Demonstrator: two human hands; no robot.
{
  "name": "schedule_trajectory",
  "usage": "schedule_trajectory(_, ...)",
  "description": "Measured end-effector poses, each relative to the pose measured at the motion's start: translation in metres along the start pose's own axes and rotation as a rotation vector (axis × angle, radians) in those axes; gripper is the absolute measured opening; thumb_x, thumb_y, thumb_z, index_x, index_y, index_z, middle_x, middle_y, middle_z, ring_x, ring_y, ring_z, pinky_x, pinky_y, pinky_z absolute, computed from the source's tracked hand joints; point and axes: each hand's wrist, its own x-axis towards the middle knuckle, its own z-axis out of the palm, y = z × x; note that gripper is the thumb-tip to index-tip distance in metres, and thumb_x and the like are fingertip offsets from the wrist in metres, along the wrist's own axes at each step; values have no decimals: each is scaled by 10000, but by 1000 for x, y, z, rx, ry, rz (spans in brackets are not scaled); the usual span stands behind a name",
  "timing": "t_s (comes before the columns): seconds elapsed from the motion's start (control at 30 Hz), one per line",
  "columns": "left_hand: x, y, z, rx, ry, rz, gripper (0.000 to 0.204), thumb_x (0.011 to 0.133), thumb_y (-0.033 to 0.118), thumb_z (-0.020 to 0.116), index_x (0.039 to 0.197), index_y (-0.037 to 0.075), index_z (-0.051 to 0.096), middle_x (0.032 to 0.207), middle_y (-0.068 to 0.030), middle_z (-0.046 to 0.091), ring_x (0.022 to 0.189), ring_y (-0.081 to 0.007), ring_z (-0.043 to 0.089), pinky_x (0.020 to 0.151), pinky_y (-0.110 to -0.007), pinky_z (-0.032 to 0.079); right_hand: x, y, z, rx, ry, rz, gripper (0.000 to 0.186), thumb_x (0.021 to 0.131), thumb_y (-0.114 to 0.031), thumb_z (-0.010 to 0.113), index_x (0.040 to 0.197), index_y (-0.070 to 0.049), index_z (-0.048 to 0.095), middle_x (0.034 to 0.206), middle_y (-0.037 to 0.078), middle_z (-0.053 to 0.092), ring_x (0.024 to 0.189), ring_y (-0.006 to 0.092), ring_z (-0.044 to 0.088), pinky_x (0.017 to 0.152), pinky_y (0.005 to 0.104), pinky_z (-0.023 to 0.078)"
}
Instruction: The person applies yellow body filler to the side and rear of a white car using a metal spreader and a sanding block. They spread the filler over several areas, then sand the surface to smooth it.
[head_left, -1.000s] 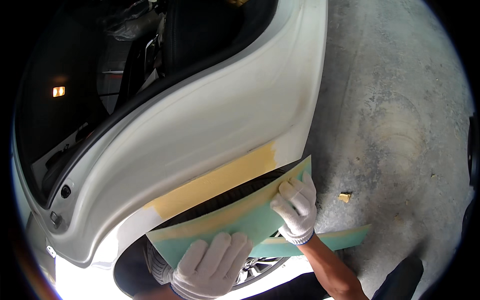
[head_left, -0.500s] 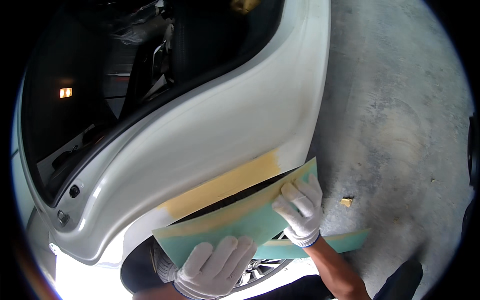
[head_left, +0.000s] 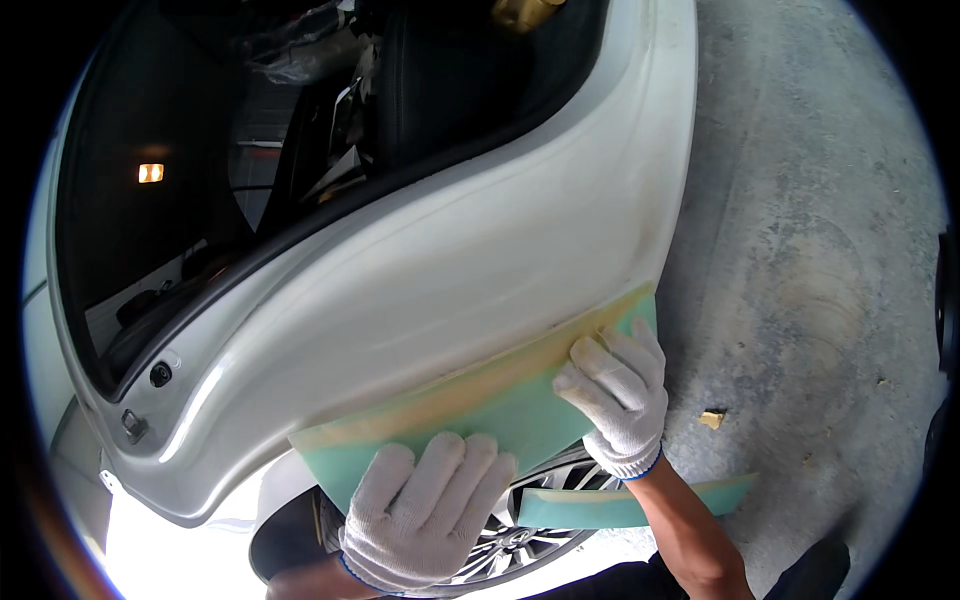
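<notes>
My left hand [head_left: 425, 510], in a white knit glove, lies with its fingers across the lower left part of a thin, bendy green sheet [head_left: 530, 420]. My right hand [head_left: 622, 400], gloved the same way, grips the sheet's right end. Both thumbs are hidden. A tan smear runs along the sheet's upper part. That upper edge lies against the lower edge of a pale car body panel [head_left: 480, 270], covering the panel's yellow patch. Below my right hand, a second green strip [head_left: 590, 508] stretches across in front of the wheel [head_left: 515, 540], passing behind my right forearm.
The car's dark window opening [head_left: 200, 200] is at upper left, with a metal latch [head_left: 132, 425] at the panel's left end. Grey concrete floor [head_left: 800, 180] runs down the right side. A small yellow scrap [head_left: 712, 420] lies on it.
Both hands have brought the green sheet up against the panel. The dark gap between them has closed, and the yellow patch is now covered. The view has shifted slightly.
</notes>
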Motion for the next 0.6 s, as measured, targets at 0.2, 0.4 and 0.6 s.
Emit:
schedule_trajectory(0.2,-31,21,39,-126,144,-5,358,554,199,630,875,45,668,808,-31,590,733,-167,544,545,-303,306,-19,4,-6,43,-80,-4,411,645,-85,767,1021,-249,749,1079,-27,680,1010,241,600,968,488,460)
schedule_trajectory(0.4,-42,54,21,-318,99,-29,353,558,122,683,897,25,693,853,-63,658,816,-208,641,604,-292,402,-76,-17,-33,-1,-170,75,379,630,-59,731,971,-223,741,1067,16,683,1032,268,610,997,510,440)
schedule_trajectory(0.6,-36,87,-29,-419,46,-13,360,684,139,692,1004,-24,716,995,-132,694,975,-272,663,796,-336,529,-72,-66,-93,-180,-216,178,471,614,-89,728,1079,-164,721,1099,41,674,1042,284,613,1012,507,428)
